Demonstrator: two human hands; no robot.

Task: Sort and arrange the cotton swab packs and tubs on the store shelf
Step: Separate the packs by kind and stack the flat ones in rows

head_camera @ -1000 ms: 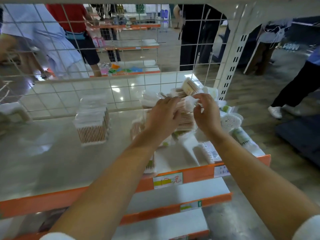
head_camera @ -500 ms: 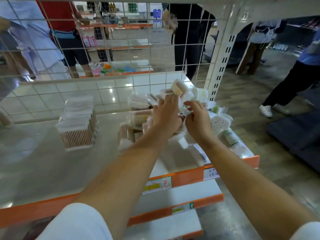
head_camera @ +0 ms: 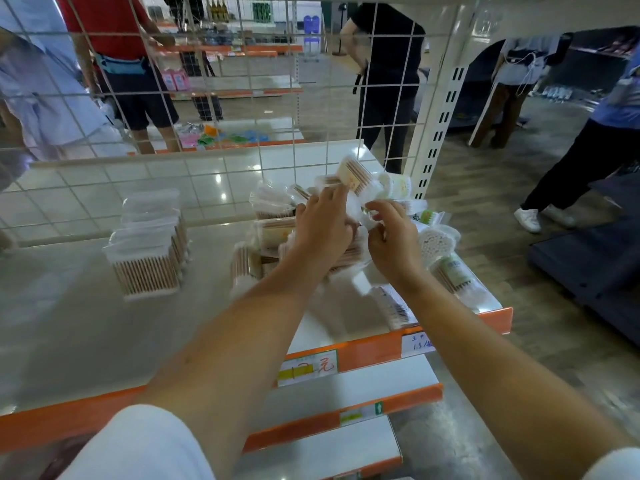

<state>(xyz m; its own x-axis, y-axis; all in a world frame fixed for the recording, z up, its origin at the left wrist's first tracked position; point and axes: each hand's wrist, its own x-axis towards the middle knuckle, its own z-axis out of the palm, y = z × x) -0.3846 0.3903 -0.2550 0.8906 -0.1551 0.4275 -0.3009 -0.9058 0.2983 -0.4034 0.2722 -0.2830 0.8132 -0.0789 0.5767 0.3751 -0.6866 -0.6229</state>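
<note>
A loose pile of cotton swab packs (head_camera: 273, 233) lies at the right end of the shelf. My left hand (head_camera: 325, 226) reaches over the pile and holds up a clear pack of wooden-stick swabs (head_camera: 353, 174) by its lower edge. My right hand (head_camera: 394, 237) is just beside it, its fingertips pinching the same pack's white wrapper. A neat stack of swab packs (head_camera: 149, 254) stands to the left. A round tub of swabs (head_camera: 437, 242) and a green-labelled pack (head_camera: 454, 271) lie at the far right.
The grey shelf (head_camera: 69, 323) has an orange front rail with price tags (head_camera: 308, 367). A wire grid (head_camera: 242, 98) closes the back and a white slotted post (head_camera: 445, 98) stands at the right. Several people stand in the aisle beyond. Lower shelves sit below.
Both hands stay together over the pile with the same pack. My view has drifted, so the pile and stack sit a little further left.
</note>
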